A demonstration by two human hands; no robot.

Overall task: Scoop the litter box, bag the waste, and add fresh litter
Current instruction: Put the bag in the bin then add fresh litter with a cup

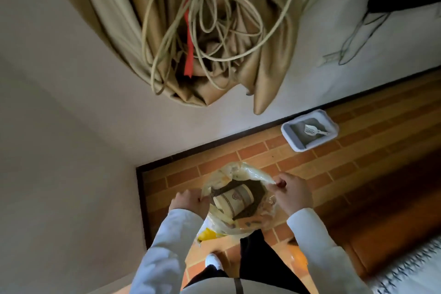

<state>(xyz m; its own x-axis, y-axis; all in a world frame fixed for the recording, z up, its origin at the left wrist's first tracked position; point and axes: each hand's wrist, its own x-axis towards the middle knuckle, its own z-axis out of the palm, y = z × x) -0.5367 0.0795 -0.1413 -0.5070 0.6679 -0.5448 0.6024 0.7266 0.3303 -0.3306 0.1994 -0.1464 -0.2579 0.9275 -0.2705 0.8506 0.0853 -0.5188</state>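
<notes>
Both hands pinching the bag's rim: left hand (188, 200) gripping one edge, right hand (292, 192) gripping the opposite edge, each grip closed on plastic and pulling the mouth wide. Held up in the air, not resting on anything. Bag (238, 174) is thin, crinkly, see-through; inside, something rolled and pale with a dark patch around it, can't tell exactly what. Bit of yellow near the bag's bottom, on the left-hand side.

Box (290, 137) well beyond the bag and off to the right, on the brick-pattern floor (334, 174), tight against the wall. Scoop (312, 130) lying inside on the grey litter. Past the bag and above it, a bunched curtain (214, 74) with cord (202, 31) looped around it, nothing to do with the job.

Looks like the bagging stage, maybe checking or readying the bag. Tips for doing it well: keep the pinch right on the rim, both sides level, so the mouth stays round and nothing slides out. Thin plastic, so no yanking, could tear. Probably best carried over next to the box before scooping, less dripping across the floor. No fresh litter in view yet.
</notes>
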